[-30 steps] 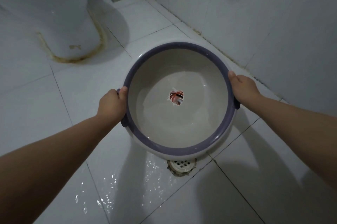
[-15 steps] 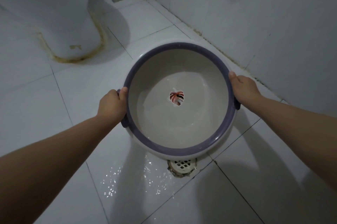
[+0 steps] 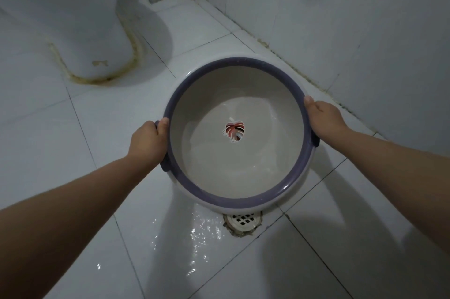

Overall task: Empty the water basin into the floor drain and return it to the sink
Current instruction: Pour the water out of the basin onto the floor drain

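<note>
I grip the basin point(image 3: 233, 164) with left hand point(image 3: 148, 142) and right hand point(image 3: 323, 118) clenched on its handles; I tilt the near rim low over the floor drain point(image 3: 243, 222); I pour slowly to limit splashing.

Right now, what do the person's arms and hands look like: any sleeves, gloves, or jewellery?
Both forearms are bare as far as the frame shows, with no sleeves in view. The left hand and right hand wear no gloves. No rings, watch or bracelets show on the visible fingers or wrists.
</note>
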`<action>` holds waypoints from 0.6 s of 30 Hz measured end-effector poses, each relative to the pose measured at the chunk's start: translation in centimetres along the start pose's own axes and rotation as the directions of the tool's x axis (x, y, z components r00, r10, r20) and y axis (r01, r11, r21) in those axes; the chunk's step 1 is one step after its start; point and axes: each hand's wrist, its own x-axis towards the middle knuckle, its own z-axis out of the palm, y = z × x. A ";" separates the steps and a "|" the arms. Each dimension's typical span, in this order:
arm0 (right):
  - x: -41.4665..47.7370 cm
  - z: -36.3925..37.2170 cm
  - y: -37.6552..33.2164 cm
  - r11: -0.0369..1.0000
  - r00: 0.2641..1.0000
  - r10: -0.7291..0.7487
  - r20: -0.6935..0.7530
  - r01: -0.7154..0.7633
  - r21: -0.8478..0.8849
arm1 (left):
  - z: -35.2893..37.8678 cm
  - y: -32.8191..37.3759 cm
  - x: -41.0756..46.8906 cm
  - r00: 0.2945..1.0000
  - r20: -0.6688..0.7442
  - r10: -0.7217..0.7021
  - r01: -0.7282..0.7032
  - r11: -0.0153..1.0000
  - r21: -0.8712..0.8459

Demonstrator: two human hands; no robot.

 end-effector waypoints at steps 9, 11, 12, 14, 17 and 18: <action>-0.1 0.0 -0.1 1.000 1.000 0.008 0.006 -0.008 0.007 | 0.1 -0.4 0.2 1.000 -0.004 0.012 -0.012 1.000 0.005; -0.1 0.0 -0.2 1.000 1.000 0.011 0.008 -0.011 0.003 | 0.1 -0.4 0.3 1.000 -0.007 0.018 -0.018 1.000 0.007; -0.1 0.0 -0.2 1.000 1.000 0.009 0.007 -0.009 0.000 | 0.1 -0.4 0.3 1.000 -0.006 0.019 -0.019 1.000 0.007; -0.2 0.0 -0.2 1.000 1.000 0.007 0.006 -0.007 -0.006 | 0.1 -0.5 0.3 1.000 -0.003 0.018 -0.018 1.000 0.007; -0.2 0.0 -0.2 1.000 1.000 0.012 0.008 -0.012 -0.004 | 0.1 -0.7 0.3 1.000 -0.001 0.015 -0.015 1.000 0.009; -0.2 0.0 -0.2 1.000 1.000 0.014 0.008 -0.014 -0.002 | 0.1 -0.7 0.3 1.000 0.000 0.015 -0.015 1.000 0.009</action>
